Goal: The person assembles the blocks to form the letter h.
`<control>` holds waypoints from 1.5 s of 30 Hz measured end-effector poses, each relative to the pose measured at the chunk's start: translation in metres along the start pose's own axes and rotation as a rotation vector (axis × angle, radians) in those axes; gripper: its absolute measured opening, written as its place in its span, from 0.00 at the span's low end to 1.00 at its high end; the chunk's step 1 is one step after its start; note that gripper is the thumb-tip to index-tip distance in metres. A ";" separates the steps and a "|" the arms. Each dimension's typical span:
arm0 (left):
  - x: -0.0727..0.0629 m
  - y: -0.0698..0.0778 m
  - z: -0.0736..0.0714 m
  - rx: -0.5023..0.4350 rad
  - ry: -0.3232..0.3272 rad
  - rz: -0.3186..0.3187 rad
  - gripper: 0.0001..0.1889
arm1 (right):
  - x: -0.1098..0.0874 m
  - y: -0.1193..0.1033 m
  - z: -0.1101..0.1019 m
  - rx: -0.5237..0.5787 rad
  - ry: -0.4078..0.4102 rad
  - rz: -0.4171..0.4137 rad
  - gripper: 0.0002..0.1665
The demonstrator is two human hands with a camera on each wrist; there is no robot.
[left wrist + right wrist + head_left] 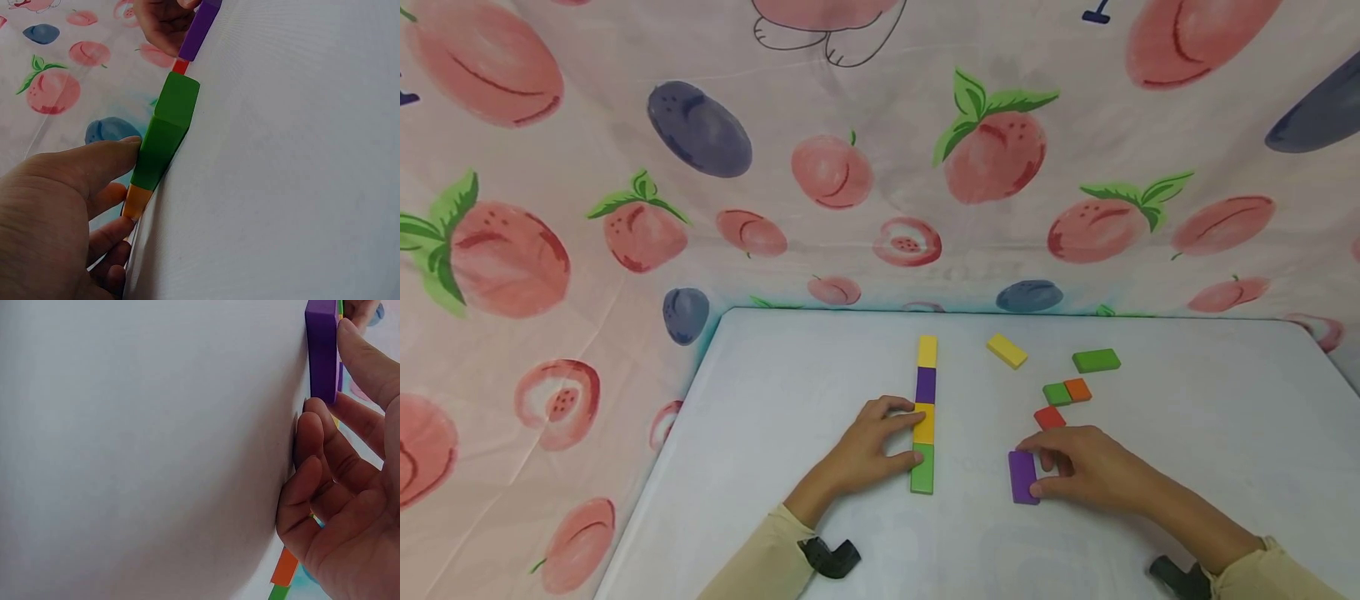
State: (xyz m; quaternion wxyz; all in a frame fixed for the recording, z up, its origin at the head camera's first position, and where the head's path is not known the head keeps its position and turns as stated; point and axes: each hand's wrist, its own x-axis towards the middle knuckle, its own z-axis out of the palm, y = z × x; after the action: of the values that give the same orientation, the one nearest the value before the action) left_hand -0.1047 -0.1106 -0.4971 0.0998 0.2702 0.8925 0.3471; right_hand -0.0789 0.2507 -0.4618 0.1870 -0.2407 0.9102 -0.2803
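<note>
Dial: 12 away from the person, 6 toward them. White table (737, 400). A column of four blocks runs 12 to 6, end to end: top yellow (927, 351), inner purple (926, 386), lower yellow (927, 429), near green (924, 481). Left hand (865, 446) at the column's 9 o'clock, grip spread, fingers reaching to the lower yellow, thumb on the near green. Right hand (1093, 467) pinches the purple block (1022, 479), thumb at its 4 o'clock corner, a finger at its 12 o'clock end; other fingers curled behind. The purple block is well apart from the column, at the near green's 3 o'clock, long side roughly 12 to 6. Whether it sits flat on the table or slightly raised, cannot tell. Measured from that block: red block (1049, 417) near at 1 o'clock, just beside the right hand; beyond it small green (1056, 394) and orange block (1078, 389), touching; farther, long green (1096, 361), also 1 o'clock. Loose yellow (1007, 351) at 12. Fruit-print cloth (760, 100) beyond the table's 12 o'clock edge. Pale sleeves (767, 558) on both arms.
</note>
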 end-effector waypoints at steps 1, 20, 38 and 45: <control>0.000 0.000 0.000 -0.001 -0.001 0.000 0.29 | 0.000 0.000 0.000 0.005 -0.003 0.006 0.33; 0.001 0.000 0.000 0.010 0.002 0.000 0.29 | 0.037 0.002 -0.039 -0.041 0.292 -0.005 0.18; 0.001 -0.001 0.000 -0.005 0.006 0.016 0.29 | 0.098 0.026 -0.050 -0.076 0.387 0.151 0.22; 0.001 -0.001 0.000 -0.002 -0.002 0.005 0.29 | 0.111 0.030 -0.050 -0.063 0.341 0.213 0.25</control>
State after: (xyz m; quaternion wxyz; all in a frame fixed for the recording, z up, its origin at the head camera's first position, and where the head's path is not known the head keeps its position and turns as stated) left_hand -0.1062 -0.1108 -0.4976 0.1002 0.2726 0.8913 0.3481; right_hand -0.2031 0.2333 -0.4635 0.0510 -0.0979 0.9573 -0.2671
